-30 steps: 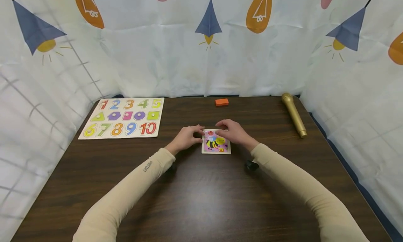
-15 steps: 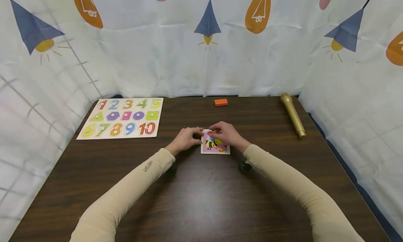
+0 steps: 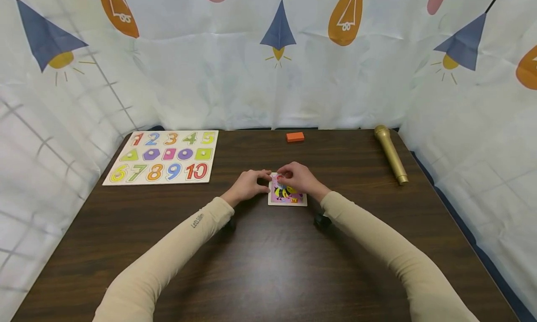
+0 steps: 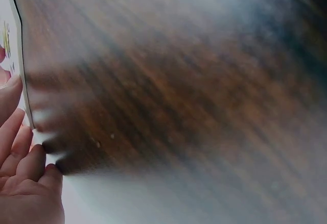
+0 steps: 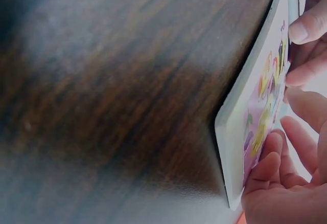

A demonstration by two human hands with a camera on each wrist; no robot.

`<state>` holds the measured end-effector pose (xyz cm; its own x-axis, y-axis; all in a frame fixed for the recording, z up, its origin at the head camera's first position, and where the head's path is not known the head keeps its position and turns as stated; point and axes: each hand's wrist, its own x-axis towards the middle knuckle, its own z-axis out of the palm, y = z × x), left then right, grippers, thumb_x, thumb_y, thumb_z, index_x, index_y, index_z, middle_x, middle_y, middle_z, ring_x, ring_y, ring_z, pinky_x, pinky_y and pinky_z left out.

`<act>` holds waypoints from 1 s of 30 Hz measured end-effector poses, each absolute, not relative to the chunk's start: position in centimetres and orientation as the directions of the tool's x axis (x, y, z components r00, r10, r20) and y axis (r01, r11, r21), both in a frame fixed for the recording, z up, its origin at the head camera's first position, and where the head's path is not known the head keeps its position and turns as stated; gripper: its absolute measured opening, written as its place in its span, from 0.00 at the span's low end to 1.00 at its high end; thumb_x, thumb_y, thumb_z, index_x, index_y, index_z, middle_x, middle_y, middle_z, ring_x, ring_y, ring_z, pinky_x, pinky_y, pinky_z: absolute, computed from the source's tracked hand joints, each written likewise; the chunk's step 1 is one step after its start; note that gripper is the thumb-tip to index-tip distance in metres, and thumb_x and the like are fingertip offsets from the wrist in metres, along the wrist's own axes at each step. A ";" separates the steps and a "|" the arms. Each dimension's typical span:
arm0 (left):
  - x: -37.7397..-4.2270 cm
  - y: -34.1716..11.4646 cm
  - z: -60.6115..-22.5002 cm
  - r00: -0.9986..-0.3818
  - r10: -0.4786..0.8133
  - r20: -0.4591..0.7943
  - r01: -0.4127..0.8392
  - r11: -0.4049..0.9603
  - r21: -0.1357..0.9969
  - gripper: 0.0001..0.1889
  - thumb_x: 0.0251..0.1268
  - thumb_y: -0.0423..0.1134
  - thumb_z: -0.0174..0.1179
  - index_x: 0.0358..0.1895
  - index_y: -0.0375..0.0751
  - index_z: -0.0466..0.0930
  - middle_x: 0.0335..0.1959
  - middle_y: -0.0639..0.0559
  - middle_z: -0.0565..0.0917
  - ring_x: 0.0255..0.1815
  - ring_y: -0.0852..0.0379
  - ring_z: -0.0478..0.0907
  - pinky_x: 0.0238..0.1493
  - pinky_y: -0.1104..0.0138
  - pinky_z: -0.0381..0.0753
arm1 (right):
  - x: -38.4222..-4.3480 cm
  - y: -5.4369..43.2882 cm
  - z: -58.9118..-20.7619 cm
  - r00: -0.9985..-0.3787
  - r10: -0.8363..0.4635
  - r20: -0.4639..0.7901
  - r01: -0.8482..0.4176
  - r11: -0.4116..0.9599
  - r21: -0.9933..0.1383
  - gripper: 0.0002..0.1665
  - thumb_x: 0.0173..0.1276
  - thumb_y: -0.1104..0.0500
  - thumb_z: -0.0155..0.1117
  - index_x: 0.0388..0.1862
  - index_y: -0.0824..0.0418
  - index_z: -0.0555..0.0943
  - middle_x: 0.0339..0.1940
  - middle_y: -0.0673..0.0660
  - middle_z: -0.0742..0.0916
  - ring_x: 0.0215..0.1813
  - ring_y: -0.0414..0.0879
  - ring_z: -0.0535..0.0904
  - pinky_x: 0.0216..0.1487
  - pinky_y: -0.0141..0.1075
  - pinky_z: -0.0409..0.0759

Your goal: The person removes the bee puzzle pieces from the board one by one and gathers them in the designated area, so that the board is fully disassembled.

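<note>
A small square puzzle (image 3: 287, 200) with a pale frame and a bee picture on pink lies flat on the table in front of me. My left hand (image 3: 247, 184) grips its left side; in the left wrist view the thumb lies over the rim of the puzzle (image 4: 25, 86). My right hand (image 3: 303, 178) rests over the upper part, thumb and index finger close together at a red spot near the top left. The right wrist view shows its bent fingers at the puzzle surface (image 5: 255, 127). Whether they pinch a piece is hidden.
A number and shape board (image 3: 159, 158) lies at the back left. An orange block (image 3: 295, 137) sits at the back edge. At the back right lies a gold microphone-like object (image 3: 392, 155). A printed white curtain (image 3: 235, 89) surrounds the dark wooden table (image 3: 268, 266).
My right hand has moved left over the puzzle, and its thumb and index finger have drawn closer together near the red spot. The left hand and the puzzle have stayed in place.
</note>
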<state>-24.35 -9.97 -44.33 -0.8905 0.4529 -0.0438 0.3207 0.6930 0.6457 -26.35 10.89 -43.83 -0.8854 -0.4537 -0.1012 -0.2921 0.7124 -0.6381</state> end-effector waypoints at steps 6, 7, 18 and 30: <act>-24.2 -9.9 -44.2 -0.895 0.442 -0.061 0.301 0.699 0.649 0.18 0.60 0.38 0.69 0.54 0.38 0.84 0.66 0.49 0.75 0.71 0.50 0.66 0.70 0.54 0.62 | -26.3 10.8 -43.9 -0.889 -0.448 -0.095 -0.297 0.721 -0.626 0.19 0.67 0.55 0.68 0.54 0.62 0.83 0.44 0.55 0.80 0.45 0.47 0.74 0.47 0.39 0.76; -24.2 -9.9 -44.2 -0.895 0.442 -0.060 0.302 0.699 0.649 0.18 0.60 0.38 0.69 0.54 0.38 0.84 0.66 0.49 0.75 0.71 0.49 0.66 0.70 0.54 0.62 | -26.2 10.8 -43.9 -0.890 -0.446 -0.095 -0.295 0.722 -0.626 0.19 0.67 0.55 0.68 0.53 0.62 0.83 0.44 0.55 0.80 0.45 0.47 0.74 0.47 0.39 0.76; -24.2 -9.9 -44.3 -0.896 0.442 -0.050 0.305 0.692 0.654 0.18 0.60 0.37 0.69 0.54 0.37 0.83 0.66 0.48 0.75 0.70 0.49 0.67 0.70 0.54 0.63 | -25.9 10.6 -43.9 -0.887 -0.452 -0.091 -0.302 0.719 -0.626 0.20 0.65 0.55 0.69 0.53 0.63 0.82 0.47 0.58 0.78 0.47 0.49 0.74 0.51 0.41 0.76; -24.1 -9.9 -44.2 -0.893 0.445 -0.058 0.300 0.688 0.661 0.18 0.60 0.37 0.69 0.54 0.38 0.83 0.66 0.48 0.75 0.70 0.48 0.66 0.70 0.53 0.63 | -26.0 10.4 -44.0 -0.895 -0.435 -0.098 -0.281 0.721 -0.633 0.19 0.65 0.55 0.70 0.52 0.61 0.81 0.46 0.57 0.78 0.44 0.48 0.73 0.46 0.39 0.75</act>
